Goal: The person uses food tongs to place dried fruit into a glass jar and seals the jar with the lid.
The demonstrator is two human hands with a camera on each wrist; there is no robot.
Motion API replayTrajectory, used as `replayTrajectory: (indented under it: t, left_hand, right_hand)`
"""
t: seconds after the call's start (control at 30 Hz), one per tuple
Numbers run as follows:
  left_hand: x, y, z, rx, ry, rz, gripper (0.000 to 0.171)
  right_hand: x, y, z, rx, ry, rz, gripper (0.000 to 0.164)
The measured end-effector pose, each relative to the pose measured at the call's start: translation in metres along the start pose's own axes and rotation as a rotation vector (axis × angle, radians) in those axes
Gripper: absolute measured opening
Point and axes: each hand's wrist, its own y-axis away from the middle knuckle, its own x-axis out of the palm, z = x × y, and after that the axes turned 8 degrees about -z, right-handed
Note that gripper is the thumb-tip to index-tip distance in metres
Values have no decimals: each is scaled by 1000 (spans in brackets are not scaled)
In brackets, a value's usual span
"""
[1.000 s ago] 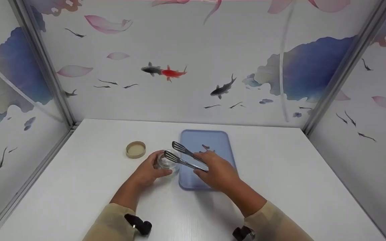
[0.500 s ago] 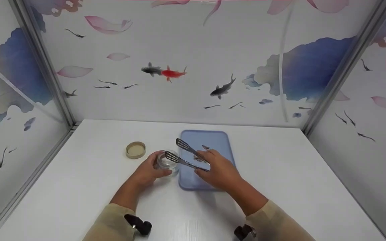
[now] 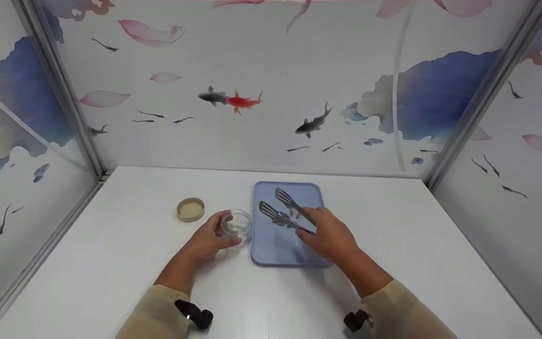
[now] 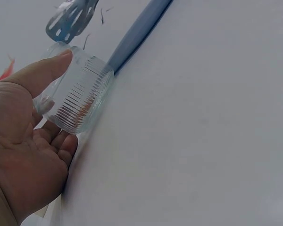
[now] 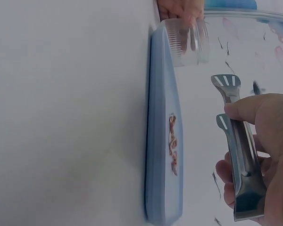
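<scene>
My left hand [image 3: 208,239] holds a clear glass jar [image 3: 237,223] upright on the table, thumb on the near side and fingers round the far side. The jar's mouth is uncovered. Ribbed glass shows in the left wrist view, with fingers seen through it. In my right hand [image 3: 330,235] is a pair of metal tongs [image 3: 284,196], pinched between thumb and fingers, with slotted tips apart and nothing visible between them. The tongs hang over a blue tray [image 3: 275,252]. Several small reddish-brown pieces [image 5: 172,136] lie on the tray, partly hidden by the tongs in the head view.
A round tan lid [image 3: 190,210] lies on the white table [image 3: 134,235], left of and behind the jar. The tray stands close to the jar's right side. Printed wall panels [image 3: 252,136] enclose the table at the back and both sides.
My right hand and the tongs have moved right, from above the jar to over the tray and its pieces. The left hand and jar have stayed in place.
</scene>
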Motion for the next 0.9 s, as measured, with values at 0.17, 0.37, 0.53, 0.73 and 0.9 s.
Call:
replayTrajectory:
  t: [0.17, 0.37, 0.53, 0.73, 0.9]
  left_hand:
    - [-1, 2, 0, -18, 27, 9, 94]
    - [-2, 1, 0, -13, 16, 8, 93]
    - [-2, 1, 0, -2, 18, 10, 93]
    - [-2, 2, 0, 6, 31, 14, 94]
    - [-1, 2, -1, 0, 22, 9, 95]
  right_hand:
    - [0, -6, -16, 51, 37, 3, 68]
    - [2, -11, -31, 121, 52, 29, 70]
    - [1, -13, -41, 157, 50, 45, 69]
    - [1, -12, -50, 151, 56, 43, 67]
    - [1, -11, -55, 140, 59, 45, 66]
